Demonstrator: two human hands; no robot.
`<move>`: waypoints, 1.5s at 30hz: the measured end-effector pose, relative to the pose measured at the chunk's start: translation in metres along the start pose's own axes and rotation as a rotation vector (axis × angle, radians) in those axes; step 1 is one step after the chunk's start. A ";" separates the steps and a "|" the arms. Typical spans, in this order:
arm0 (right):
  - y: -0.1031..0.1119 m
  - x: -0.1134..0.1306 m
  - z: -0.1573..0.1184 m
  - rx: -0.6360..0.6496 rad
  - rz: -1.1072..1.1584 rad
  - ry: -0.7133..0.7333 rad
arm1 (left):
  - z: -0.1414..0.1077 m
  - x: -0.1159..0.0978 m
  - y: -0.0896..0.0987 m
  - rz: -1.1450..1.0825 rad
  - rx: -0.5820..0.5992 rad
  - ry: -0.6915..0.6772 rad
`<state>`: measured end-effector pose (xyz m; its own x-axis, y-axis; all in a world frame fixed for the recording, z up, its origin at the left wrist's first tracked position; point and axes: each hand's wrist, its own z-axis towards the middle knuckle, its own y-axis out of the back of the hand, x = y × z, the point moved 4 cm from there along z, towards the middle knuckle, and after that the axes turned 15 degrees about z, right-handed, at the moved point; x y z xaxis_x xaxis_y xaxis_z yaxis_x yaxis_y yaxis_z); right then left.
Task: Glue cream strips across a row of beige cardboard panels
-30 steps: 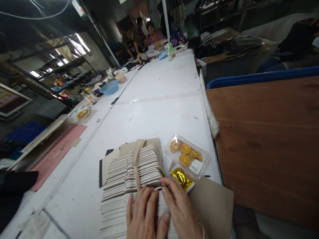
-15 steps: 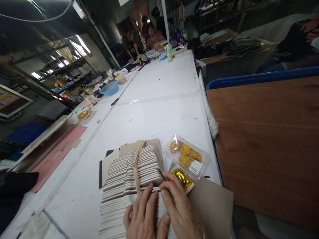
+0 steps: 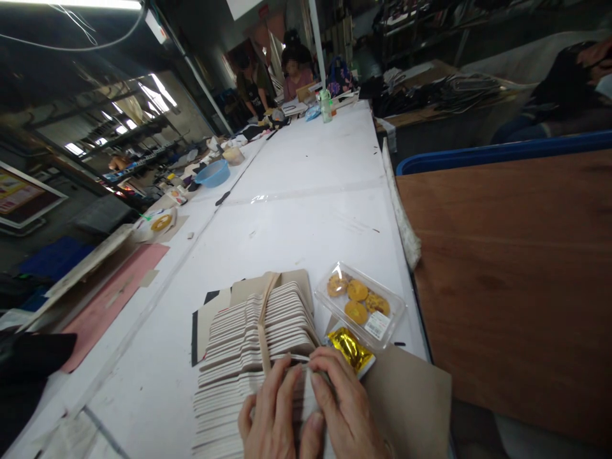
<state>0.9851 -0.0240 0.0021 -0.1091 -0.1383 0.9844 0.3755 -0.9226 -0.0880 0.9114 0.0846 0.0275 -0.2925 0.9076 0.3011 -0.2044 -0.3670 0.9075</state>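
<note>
Several cut cardboard pieces [image 3: 227,376] lie in an overlapping row on the white table, edges fanned toward me. A beige strip [image 3: 262,319] runs across the row's far part. At the near end, my left hand [image 3: 275,411] has curled fingers over a pale cardboard piece [image 3: 308,389]. My right hand [image 3: 342,405] grips the same piece from the right, thumb and fingertips bent at its far edge. The piece's lower part is hidden by the hands. Just beyond the right hand lies a gold packet [image 3: 351,347].
A clear box of cookies [image 3: 361,303] sits beyond the packet. Flat grey cardboard [image 3: 411,395] lies at the right table edge, beside a brown board [image 3: 511,268]. A blue basin [image 3: 213,173] and a green bottle [image 3: 326,107] stand farther off. Co-workers are at the far end.
The right fingertips have drawn closer to the left hand, bending over the piece's far edge. A thin gap shows there. The view has shifted slightly.
</note>
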 end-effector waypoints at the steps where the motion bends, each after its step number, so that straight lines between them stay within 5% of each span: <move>1: 0.000 -0.001 0.000 -0.010 0.006 -0.012 | 0.001 0.000 0.000 0.002 0.017 0.013; 12: -0.001 -0.010 0.008 -0.028 -0.028 -0.134 | 0.004 -0.001 -0.007 0.024 0.014 -0.049; 39: 0.001 -0.010 0.001 0.036 0.039 -0.093 | 0.007 -0.005 -0.006 0.015 -0.078 -0.091; 45: 0.000 -0.010 0.009 0.021 0.106 -0.219 | 0.009 -0.004 -0.004 -0.014 -0.076 -0.086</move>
<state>0.9945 -0.0190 -0.0062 0.1334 -0.1502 0.9796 0.3936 -0.8991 -0.1914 0.9215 0.0843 0.0247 -0.2085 0.9259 0.3151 -0.2794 -0.3652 0.8880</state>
